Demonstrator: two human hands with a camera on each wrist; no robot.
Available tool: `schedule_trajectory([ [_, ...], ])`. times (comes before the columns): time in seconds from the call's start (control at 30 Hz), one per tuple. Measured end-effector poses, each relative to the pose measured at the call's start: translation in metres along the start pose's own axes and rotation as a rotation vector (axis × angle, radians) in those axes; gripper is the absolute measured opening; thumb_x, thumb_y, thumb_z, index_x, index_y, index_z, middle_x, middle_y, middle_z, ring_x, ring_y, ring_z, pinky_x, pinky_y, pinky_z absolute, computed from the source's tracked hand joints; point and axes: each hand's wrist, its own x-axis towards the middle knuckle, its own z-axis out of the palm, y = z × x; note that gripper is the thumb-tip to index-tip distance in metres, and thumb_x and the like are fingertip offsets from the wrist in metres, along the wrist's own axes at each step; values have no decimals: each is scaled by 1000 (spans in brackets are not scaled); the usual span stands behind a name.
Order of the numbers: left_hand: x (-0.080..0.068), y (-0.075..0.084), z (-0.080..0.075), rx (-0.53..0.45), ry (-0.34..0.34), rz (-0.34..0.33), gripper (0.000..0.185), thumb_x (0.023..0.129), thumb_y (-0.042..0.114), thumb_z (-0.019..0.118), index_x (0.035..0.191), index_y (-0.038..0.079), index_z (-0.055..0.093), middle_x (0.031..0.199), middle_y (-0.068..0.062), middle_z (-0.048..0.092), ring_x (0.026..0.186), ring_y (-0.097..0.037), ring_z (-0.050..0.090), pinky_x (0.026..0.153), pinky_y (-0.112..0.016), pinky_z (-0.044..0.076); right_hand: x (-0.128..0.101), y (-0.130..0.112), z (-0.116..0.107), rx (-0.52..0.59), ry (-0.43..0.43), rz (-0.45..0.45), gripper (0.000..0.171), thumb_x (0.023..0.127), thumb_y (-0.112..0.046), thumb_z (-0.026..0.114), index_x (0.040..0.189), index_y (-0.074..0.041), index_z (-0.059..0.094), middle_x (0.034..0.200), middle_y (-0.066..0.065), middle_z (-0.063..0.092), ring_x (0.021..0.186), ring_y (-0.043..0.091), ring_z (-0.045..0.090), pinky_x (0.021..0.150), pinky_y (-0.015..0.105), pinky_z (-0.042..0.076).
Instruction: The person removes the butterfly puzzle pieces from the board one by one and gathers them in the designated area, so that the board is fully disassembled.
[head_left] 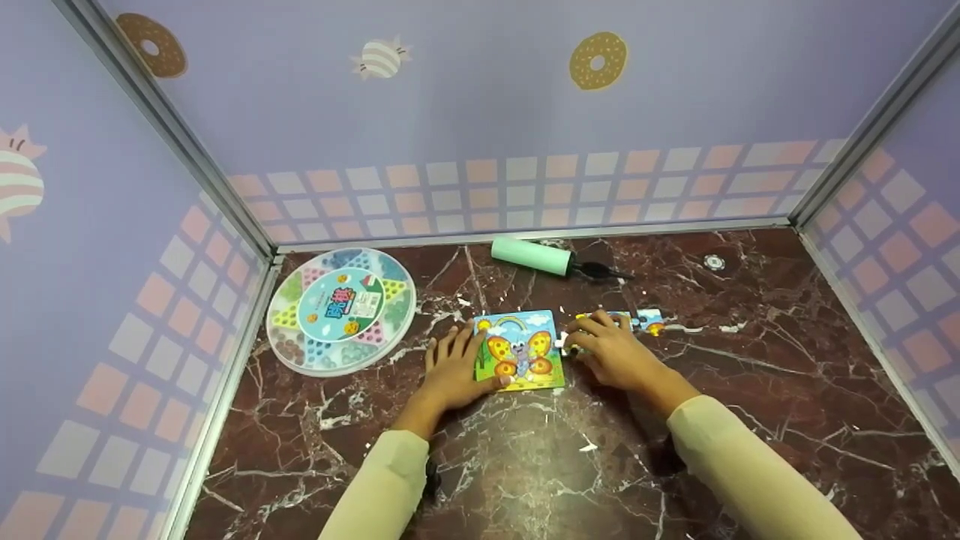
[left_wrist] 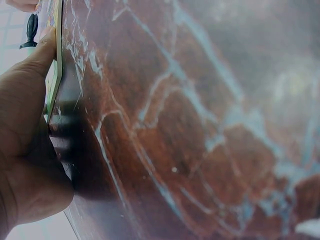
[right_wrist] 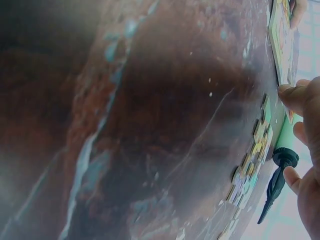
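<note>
Marbled red-brown stone, glossy with white veins, forms the tabletop [head_left: 525, 465]. Head view: flat square butterfly puzzle [head_left: 519, 350] lies mid-tabletop. Left hand [head_left: 452, 369] rests flat at its left edge, fingers straight, thumb on the near-left corner. Right hand [head_left: 611, 349] sits just beside the puzzle's right edge, fingers curled over loose puzzle pieces [head_left: 646, 321]; whether it pinches one cannot be told. Hands apart, the puzzle between them. Round clear-lidded game tray [head_left: 341, 309] lies near the left edge. Mint-green cylindrical roller [head_left: 532, 256] with a black handle lies near the far edge, a small round white disc [head_left: 714, 262] toward the far-right corner. Wide bare stone along the near edge and right side.

Left wrist view: thumb pressed on the thin puzzle edge [left_wrist: 54, 75], palm on stone; open stone to the right.

Right wrist view: fingertips [right_wrist: 292, 95] touch jigsaw-edged pieces [right_wrist: 255, 160] in a row; roller's black handle [right_wrist: 277, 182] beyond them. Stone blurred elsewhere.
</note>
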Motion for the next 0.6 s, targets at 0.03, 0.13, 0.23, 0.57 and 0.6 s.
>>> schedule_trajectory([
  [0.03, 0, 0, 0, -4, 1, 2, 108, 96, 79, 64, 177, 17, 29, 188, -11, 12, 172, -45, 11, 136, -72, 1, -1, 1, 0, 4, 0, 2, 25, 93, -5, 84, 112, -20, 78, 135, 6, 74, 122, 33, 60, 96, 74, 47],
  [0.13, 0, 0, 1, -5, 9, 4, 108, 96, 79, 65, 176, 16, 30, 188, -11, 13, 172, -46, 12, 136, -73, 2, -5, 4, -2, 19, -2, 4, 25, 93, -3, 85, 111, -18, 78, 136, 6, 74, 122, 34, 60, 96, 75, 48],
  [0.23, 1, -2, 3, -3, 9, -1, 106, 96, 76, 67, 177, 19, 28, 188, -9, 11, 173, -44, 10, 137, -72, 0, -9, 7, -5, 21, -8, 6, 27, 92, -2, 85, 113, -18, 78, 134, 6, 74, 121, 35, 61, 99, 78, 50],
  [0.57, 3, -3, 5, 8, 14, -10, 106, 96, 77, 67, 177, 20, 29, 188, -8, 12, 173, -43, 11, 137, -71, 1, -23, 16, -10, -32, 27, 2, 30, 92, -2, 84, 118, -17, 80, 131, 5, 76, 116, 36, 60, 88, 70, 53],
  [0.6, 2, -3, 5, 6, 15, -9, 106, 96, 77, 68, 177, 20, 29, 188, -8, 13, 173, -43, 11, 137, -72, 1, -24, 17, -10, -32, 34, 0, 30, 92, -3, 85, 117, -17, 80, 131, 5, 76, 116, 36, 60, 86, 69, 53],
])
